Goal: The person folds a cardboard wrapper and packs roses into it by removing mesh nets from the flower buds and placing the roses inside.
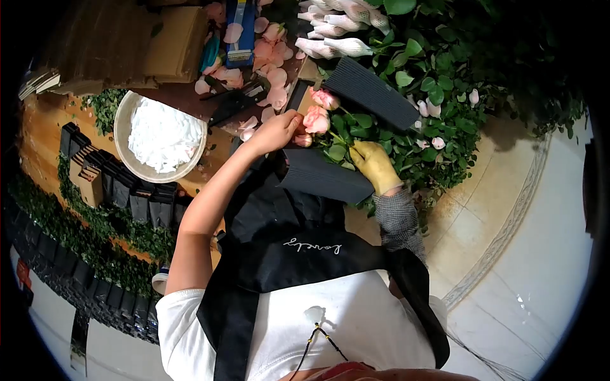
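My left hand (279, 131), bare, reaches in from the left with its fingers bent and pressed together at the edge of the pink roses (316, 119); whatever is between its fingertips is too small to make out. My right hand (375, 166), in a yellow glove, is closed around the green rose stems (342, 141) just below the blooms. The roses lie between two dark grey corrugated sleeves, an upper one (372, 93) and a lower one (325, 176). Part of a brown cardboard piece shows behind the blooms.
A round tub (198, 151) of white pieces stands at left, beside rows of black boxes (117, 184). Loose pink petals (276, 77) and a blue tool (241, 32) lie at the top. Net-wrapped roses (346, 46) and leafy stems (445, 63) fill the upper right.
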`<state>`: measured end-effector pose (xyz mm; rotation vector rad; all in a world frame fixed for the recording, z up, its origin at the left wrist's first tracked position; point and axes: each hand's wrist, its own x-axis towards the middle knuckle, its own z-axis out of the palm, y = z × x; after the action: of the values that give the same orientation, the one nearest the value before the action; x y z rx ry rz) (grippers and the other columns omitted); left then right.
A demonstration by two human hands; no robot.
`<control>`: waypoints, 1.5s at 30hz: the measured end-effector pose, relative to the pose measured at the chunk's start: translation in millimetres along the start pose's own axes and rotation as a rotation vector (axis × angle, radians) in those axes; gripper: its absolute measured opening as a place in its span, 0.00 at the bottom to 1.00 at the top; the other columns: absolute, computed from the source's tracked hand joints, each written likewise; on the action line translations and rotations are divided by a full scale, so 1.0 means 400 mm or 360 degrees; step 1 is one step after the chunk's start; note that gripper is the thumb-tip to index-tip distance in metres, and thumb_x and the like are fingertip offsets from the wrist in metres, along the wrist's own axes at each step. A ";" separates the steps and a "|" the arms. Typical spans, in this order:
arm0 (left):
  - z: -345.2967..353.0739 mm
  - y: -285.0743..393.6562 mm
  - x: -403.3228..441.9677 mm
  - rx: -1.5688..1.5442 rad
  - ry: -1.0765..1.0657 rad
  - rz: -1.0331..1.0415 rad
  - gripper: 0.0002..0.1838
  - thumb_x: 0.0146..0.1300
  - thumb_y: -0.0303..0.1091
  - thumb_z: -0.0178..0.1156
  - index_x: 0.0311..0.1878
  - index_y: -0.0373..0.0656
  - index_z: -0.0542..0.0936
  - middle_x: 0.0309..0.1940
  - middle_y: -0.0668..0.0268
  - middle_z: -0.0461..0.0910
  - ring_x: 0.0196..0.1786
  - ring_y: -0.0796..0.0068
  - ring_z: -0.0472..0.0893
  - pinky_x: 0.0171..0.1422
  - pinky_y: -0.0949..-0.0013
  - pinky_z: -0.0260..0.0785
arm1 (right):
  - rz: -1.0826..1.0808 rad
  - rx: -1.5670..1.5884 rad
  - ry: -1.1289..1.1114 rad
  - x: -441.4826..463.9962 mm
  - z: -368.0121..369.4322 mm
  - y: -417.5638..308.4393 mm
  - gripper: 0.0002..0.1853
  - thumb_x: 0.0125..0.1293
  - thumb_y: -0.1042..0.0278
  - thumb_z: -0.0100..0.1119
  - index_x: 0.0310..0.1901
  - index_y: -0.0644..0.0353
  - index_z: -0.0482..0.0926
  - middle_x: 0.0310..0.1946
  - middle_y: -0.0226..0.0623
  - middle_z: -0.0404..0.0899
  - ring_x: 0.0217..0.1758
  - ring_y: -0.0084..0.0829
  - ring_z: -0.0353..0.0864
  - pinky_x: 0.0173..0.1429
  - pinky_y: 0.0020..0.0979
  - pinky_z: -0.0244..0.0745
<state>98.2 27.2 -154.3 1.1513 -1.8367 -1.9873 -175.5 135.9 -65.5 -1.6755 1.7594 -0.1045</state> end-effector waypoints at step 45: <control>0.008 -0.018 -0.100 -0.0447 0.0319 -0.0073 0.12 0.75 0.27 0.48 0.56 0.36 0.76 0.48 0.56 0.84 0.54 0.67 0.83 0.60 0.66 0.73 | -0.0436 -0.1494 -0.0140 0.187 0.085 -0.182 0.27 0.58 0.42 0.67 0.42 0.59 0.73 0.19 0.31 0.74 0.24 0.33 0.77 0.34 0.34 0.69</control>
<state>125.7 56.1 -145.2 1.2604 -1.3954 -1.9918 -90.0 70.1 -85.8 -2.5064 1.5852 0.7720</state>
